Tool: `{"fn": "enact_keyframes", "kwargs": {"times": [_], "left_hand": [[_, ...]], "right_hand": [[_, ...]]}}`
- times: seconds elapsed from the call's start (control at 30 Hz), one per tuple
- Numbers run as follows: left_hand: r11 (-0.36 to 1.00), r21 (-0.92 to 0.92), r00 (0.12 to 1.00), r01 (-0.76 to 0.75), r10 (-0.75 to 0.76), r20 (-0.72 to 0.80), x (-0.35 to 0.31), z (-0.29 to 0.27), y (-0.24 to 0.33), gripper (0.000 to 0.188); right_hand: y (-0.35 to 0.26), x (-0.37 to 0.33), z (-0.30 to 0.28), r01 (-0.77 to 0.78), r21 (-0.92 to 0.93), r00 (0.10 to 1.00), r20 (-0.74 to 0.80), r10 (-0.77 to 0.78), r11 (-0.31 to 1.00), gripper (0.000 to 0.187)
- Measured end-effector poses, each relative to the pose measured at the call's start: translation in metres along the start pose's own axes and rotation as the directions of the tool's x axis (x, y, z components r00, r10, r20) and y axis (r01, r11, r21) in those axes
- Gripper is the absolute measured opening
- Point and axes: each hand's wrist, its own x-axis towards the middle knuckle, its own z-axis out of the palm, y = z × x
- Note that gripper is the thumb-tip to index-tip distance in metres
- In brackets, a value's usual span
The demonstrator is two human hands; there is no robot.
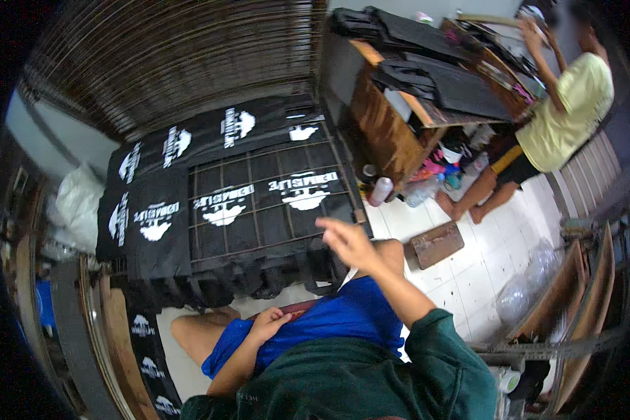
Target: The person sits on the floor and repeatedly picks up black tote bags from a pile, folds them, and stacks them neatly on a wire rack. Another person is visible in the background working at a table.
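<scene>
My right hand (346, 243) is raised over my right knee, its index finger stretched out and nothing visible in it. Just beyond it is the near right corner of a black cloth (143, 273) printed with white pictures and lettering. A thin rectangular grid frame (257, 213) lies on top of the cloth, with prints showing through its openings. My left hand (269, 323) rests on my lap, fingers loosely laid on my blue shorts (315, 325). Neither hand touches the cloth.
A person in a yellow shirt (563, 112) stands at the far right beside a wooden cabinet (381, 115) piled with black material. A low wooden stool (437, 245), a bottle (381, 190) and clear plastic bags (518, 297) are on the tiled floor. A slatted screen (182, 63) stands behind the cloth.
</scene>
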Motion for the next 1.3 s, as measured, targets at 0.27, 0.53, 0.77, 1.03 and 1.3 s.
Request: {"fn": "enact_keyframes", "kwargs": {"times": [0.27, 0.53, 0.77, 1.03, 1.3], "left_hand": [[0.998, -0.061, 1.0, 0.004, -0.006, -0.025, -0.006, -0.001, 0.005, 0.029], [0.956, -0.293, 0.993, -0.018, -0.017, -0.117, -0.014, -0.002, 0.002, 0.022], [0.972, -0.233, 0.989, -0.019, -0.017, -0.149, -0.001, 0.0, 0.003, 0.025], [0.842, -0.512, 0.981, -0.17, 0.193, -0.007, 0.004, 0.036, 0.095, 0.031], [0.1, -0.812, 0.591, 0.574, 0.635, 0.497, 0.023, 0.034, 0.204, 0.099]], "right_hand": [[0.014, 0.106, -0.233, 0.138, 0.375, 0.732, -0.662, 0.161, 0.917, 0.047], [0.057, 0.152, -0.395, 0.447, 0.677, 0.506, -0.73, 0.459, 0.585, 0.1], [0.113, 0.22, -0.42, 0.295, 0.733, 0.641, -0.628, 0.441, 0.613, 0.06], [-0.068, 0.222, -0.272, 0.206, 0.314, 0.689, -0.719, 0.09, 0.927, 0.039], [-0.163, 0.218, -0.172, 0.013, -0.015, 1.0, -0.028, -0.013, 1.0, 0.073]]}}
